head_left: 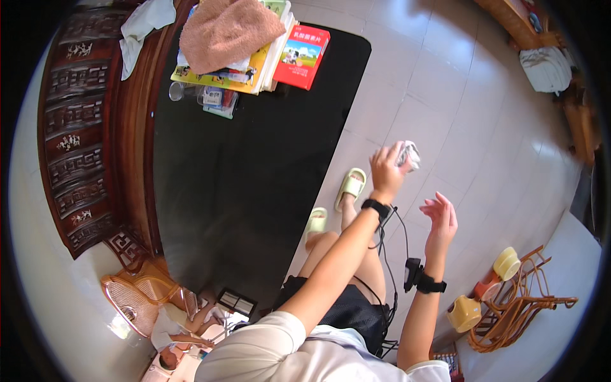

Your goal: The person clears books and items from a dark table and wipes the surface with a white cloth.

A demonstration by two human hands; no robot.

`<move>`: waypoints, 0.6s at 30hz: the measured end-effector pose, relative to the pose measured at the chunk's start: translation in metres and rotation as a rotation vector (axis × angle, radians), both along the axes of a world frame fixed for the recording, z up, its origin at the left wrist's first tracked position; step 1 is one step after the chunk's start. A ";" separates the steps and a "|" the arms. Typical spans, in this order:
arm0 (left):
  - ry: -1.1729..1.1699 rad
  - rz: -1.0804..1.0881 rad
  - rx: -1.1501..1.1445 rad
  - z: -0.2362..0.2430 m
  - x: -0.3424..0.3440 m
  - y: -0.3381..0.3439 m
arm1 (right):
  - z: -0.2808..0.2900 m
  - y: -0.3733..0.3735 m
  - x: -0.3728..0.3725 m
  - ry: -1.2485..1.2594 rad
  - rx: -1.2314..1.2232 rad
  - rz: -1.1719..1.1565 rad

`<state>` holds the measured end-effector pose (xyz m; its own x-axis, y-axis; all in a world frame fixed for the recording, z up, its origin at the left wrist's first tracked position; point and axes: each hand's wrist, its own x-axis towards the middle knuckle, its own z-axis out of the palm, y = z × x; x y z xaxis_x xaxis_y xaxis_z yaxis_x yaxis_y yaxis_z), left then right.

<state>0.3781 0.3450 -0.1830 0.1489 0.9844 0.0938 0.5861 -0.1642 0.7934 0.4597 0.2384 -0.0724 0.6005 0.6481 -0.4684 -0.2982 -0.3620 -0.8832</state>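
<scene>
My left hand [387, 170] is raised over the floor, right of the black table. Its fingers close around a crumpled white wad [409, 156], paper or cloth, I cannot tell which. Lower and further right, my right hand [440, 219] is held up with fingers loosely stretched and nothing in it. A black band circles each wrist; the right one carries a small black device [413, 274] with a cable.
The long black table [248, 178] bears a brown towel [229, 32] on stacked books, a red box [302, 57] and a small clear jar [176, 91]. A carved wooden bench [76, 127] stands left. Another person [181, 340] sits lower left. Stools [464, 313] and folded rattan chairs [525, 305] stand right.
</scene>
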 end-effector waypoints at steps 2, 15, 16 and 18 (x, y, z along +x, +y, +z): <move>-0.384 0.094 -0.253 0.018 0.011 -0.004 | 0.003 0.004 0.008 -0.015 0.002 0.006; -0.828 0.223 -0.755 0.085 -0.093 0.027 | 0.010 0.117 -0.110 -0.117 0.025 0.279; -0.655 0.231 -0.552 0.087 -0.093 0.033 | 0.009 0.125 -0.114 -0.075 0.052 0.214; -0.829 0.087 -0.623 0.094 -0.099 0.052 | 0.006 0.133 -0.117 -0.123 0.054 0.260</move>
<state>0.2793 0.3968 -0.0890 0.1956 0.8979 -0.3943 -0.1918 0.4293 0.8826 0.3423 0.3710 -0.0666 0.4614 0.8094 -0.3632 -0.0911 -0.3640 -0.9269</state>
